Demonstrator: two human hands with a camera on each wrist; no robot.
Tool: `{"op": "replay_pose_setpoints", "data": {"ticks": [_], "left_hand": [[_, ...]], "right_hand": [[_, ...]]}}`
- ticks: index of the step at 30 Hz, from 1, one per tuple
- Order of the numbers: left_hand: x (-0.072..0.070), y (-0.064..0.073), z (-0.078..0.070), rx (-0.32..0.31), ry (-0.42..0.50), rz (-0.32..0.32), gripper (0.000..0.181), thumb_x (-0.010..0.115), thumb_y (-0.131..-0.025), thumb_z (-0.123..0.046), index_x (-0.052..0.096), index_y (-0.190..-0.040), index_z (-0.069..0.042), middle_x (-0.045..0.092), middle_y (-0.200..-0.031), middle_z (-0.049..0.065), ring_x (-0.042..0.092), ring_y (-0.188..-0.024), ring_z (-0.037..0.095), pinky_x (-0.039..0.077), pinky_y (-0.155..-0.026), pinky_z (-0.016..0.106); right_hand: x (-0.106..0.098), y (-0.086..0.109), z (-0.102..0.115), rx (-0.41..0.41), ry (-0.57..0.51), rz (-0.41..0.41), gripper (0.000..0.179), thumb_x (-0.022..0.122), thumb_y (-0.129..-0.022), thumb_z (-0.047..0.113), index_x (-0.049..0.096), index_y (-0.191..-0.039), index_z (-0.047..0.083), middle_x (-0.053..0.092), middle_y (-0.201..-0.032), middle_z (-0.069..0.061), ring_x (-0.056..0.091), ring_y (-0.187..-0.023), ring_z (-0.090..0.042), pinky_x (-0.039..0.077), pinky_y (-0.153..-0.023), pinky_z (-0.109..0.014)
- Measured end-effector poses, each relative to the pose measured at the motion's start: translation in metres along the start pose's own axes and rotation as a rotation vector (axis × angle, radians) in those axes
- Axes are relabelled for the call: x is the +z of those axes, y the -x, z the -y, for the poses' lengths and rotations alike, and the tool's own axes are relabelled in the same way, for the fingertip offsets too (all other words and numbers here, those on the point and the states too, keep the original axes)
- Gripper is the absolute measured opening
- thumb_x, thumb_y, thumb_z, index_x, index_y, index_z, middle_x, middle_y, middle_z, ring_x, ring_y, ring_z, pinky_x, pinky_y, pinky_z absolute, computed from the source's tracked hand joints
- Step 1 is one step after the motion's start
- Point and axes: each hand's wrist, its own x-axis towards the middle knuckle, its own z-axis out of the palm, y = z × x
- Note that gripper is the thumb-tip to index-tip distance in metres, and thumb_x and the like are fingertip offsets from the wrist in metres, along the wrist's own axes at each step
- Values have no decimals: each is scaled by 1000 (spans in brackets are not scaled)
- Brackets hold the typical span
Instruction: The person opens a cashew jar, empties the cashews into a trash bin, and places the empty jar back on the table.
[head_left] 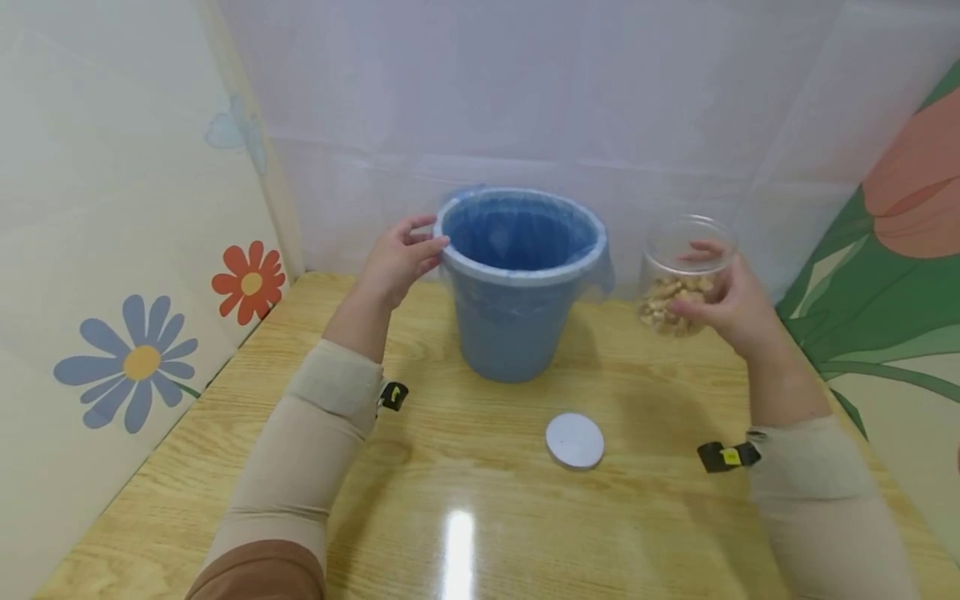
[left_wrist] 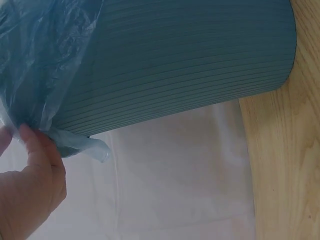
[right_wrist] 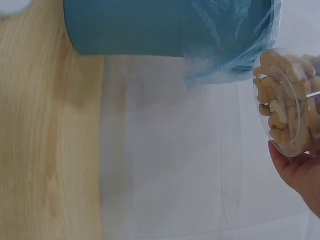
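Observation:
A blue trash bin (head_left: 510, 325) lined with a thin blue plastic bag (left_wrist: 47, 60) stands upright on the wooden table. My left hand (head_left: 405, 258) grips its rim on the left side, thumb on top and fingers at the outer edge, where the bag folds over. To the right of the bin, my right hand (head_left: 723, 292) holds a clear plastic jar (head_left: 686, 242) by its side, above the table. Cashews (right_wrist: 285, 100) fill the lower part of the jar, which has no lid on it. A round white lid (head_left: 575, 440) lies flat in front of the bin.
White sheeting (head_left: 525, 92) hangs behind the table (head_left: 435, 467). Panels with painted flowers (head_left: 142, 362) flank both sides. Each sleeve carries a small black strap (head_left: 393, 396) at the wrist.

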Motion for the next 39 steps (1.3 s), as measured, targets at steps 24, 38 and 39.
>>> {"op": "replay_pose_setpoints", "data": {"ticks": [24, 38, 39], "left_hand": [[3, -2, -6, -78, 33, 9, 49, 60, -87, -2, 45, -132, -12, 46, -107, 10, 55, -88, 16, 48, -90, 28], [3, -1, -10, -85, 22, 12, 48, 59, -87, -2, 45, -132, -11, 47, -104, 10, 56, -85, 15, 51, -82, 24], [3, -1, -10, -85, 22, 12, 48, 59, -87, -2, 45, -132, -11, 47, -104, 10, 56, -85, 15, 51, -83, 25]], "right_hand": [[-5, -83, 37, 228, 641, 50, 97, 77, -66, 49, 25, -136, 6, 35, -139, -20, 37, -122, -40, 37, -95, -58], [18, -115, 56, 147, 857, 141, 116, 78, -61, 53, 13, -145, 5, 30, -142, -22, 36, -122, -43, 31, -98, -61], [19, -117, 56, 135, 874, 148, 115, 78, -62, 52, 14, -145, 4, 31, -141, -23, 36, -121, -44, 30, -98, -61]]}}
